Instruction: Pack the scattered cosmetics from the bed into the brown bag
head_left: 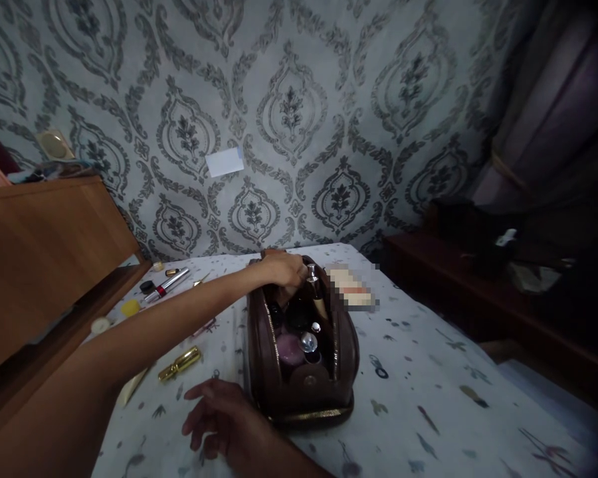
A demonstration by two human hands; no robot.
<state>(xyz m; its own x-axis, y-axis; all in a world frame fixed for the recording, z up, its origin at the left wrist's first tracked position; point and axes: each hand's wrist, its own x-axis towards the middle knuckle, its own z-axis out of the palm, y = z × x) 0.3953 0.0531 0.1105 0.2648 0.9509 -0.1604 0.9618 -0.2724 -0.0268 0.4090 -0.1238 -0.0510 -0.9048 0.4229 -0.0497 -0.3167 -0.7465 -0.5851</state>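
Note:
A brown zip-open toiletry bag [299,392] stands on a white patterned sheet [428,372], filled with bottles and jars, among them a pump bottle [313,282] and a round silver cap [308,342]. My left hand [279,269] reaches across from the left. Its fingers curl closed over the bag's far end, just beside the pump bottle. My right hand [219,418] hovers or rests on the sheet at the bag's near left corner, fingers apart and holding nothing.
Loose cosmetics lie left of the bag: a gold tube [180,364], a silver and red tube [167,285], a yellow lid [129,307]. A flat box [351,289] lies behind the bag. Wooden furniture [44,252] bounds the left, a dark bench [478,292] the right.

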